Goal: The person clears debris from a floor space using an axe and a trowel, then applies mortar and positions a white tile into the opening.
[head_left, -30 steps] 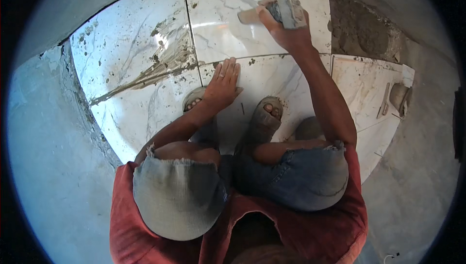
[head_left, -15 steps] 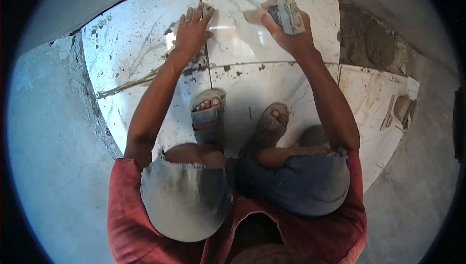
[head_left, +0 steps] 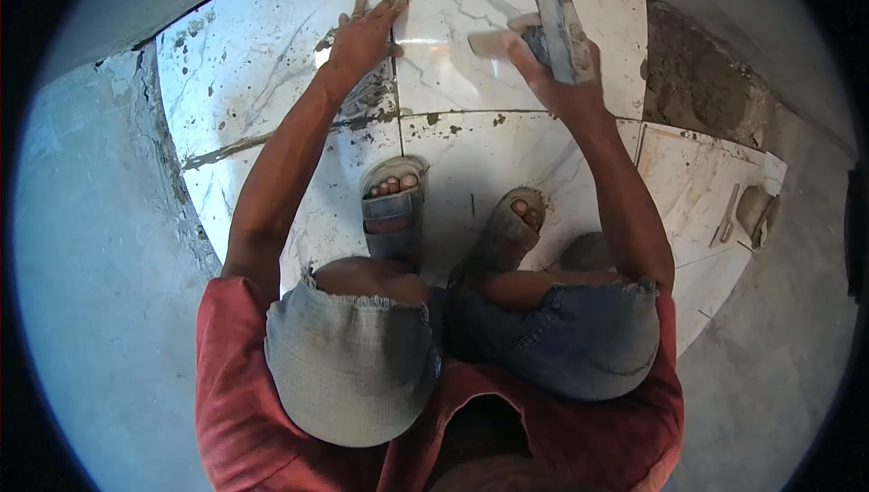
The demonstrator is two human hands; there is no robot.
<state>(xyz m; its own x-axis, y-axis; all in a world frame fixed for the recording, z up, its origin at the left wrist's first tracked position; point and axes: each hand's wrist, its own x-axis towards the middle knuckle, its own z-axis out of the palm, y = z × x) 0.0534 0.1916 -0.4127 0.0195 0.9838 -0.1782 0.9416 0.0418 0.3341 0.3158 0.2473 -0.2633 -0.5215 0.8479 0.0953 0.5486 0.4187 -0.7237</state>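
My left hand (head_left: 364, 39) lies on the far left marble-patterned tile (head_left: 262, 26), its fingers stretched toward the dark joint. Beyond that joint is the far middle tile (head_left: 444, 3), white with grey veins and specks of mortar. Over this tile's right part, my right hand (head_left: 570, 101) is closed around a flat rectangular trowel (head_left: 559, 21). Grey mortar smears its long blade, which is tilted up and away from me. The trowel's handle is mostly hidden by fingers. A brownish blur beside the hand cannot be made out clearly.
Bare grey mortar (head_left: 697, 71) fills a gap at the far right, next to the wall. On the right tile (head_left: 674, 175) lie a thin strip (head_left: 725, 216) and a grey dirty object (head_left: 754, 211). My sandalled feet (head_left: 392, 207) stand on the near tiles.
My right hand and the trowel have shifted slightly right and nearer to me. The left hand has slid a little farther away, its fingertips closer to the joint.
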